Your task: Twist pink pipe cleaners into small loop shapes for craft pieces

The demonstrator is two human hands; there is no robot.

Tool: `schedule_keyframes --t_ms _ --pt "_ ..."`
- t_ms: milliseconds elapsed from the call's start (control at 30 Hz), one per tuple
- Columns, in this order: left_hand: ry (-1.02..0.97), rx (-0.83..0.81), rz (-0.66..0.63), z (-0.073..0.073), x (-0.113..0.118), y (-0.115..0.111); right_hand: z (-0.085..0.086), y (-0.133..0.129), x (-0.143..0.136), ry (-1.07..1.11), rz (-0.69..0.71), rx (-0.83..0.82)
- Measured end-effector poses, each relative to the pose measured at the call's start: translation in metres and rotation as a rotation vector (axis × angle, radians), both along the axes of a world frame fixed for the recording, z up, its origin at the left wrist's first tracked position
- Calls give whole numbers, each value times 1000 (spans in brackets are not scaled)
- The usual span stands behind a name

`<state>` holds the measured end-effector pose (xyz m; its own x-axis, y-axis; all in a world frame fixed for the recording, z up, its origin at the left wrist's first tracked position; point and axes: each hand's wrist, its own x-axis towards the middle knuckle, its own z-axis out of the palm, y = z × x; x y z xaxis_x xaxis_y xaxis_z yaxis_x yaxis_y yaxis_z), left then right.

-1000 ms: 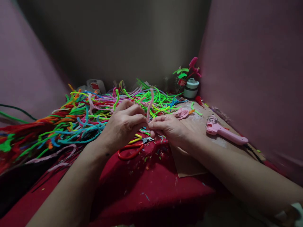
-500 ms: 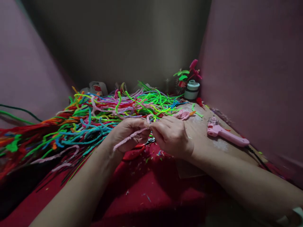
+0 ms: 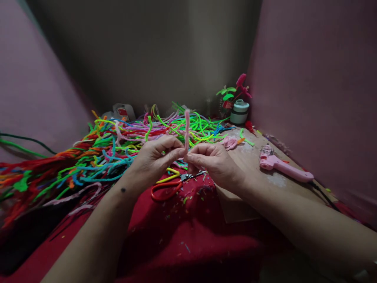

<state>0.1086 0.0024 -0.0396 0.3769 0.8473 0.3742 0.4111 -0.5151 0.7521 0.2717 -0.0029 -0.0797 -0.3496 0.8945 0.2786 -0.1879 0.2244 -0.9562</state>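
"So, what's closest in?"

"A red tablecloth [image 3: 196, 232], flecked with small coloured scraps [image 3: 187, 247]. A little farther lie the scissors [image 3: 185, 177], 1 yellow handle and 1 red handle pointing left, the blades running right to just below the right hand [image 3: 213, 159] in this view."

"And the hands themselves?"

"Raised over the cloth. The left hand [image 3: 159, 157] pinches a pink pipe cleaner [image 3: 187, 129] low down, between thumb and forefinger. The right thumb and forefinger look closed on the same low spot, though the 2 grips crowd together, so I can't tell where each begins."

"Which way does the long axis go?"

"Almost straight up. The free length rises from the meeting fingertips, which are at its bottom end. Neither hand is plainly nearer: the left is at its left side, the right at its right."

"What's past that?"

"On the right, a brown board [image 3: 249, 158] bears a pink hot glue gun [image 3: 282, 168], handle toward the right, nozzle end up and leftward. Across the middle and left sprawls a multicoloured heap of pipe cleaners [image 3: 135, 132]."

"Farthest back?"

"A pale lidded jar [image 3: 239, 113], upright near a pink fuzzy flower [image 3: 241, 80], before a dark wall [image 3: 165, 51]."
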Motion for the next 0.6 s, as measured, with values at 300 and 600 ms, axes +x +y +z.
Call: schedule_keyframes --t_ms 300,600 --pt "-66 -261 30 -12 9 3 -7 -4 -4 -255 -278 243" --pt "-81 -195 68 -7 7 2 -6 2 -5 -149 -215 121"
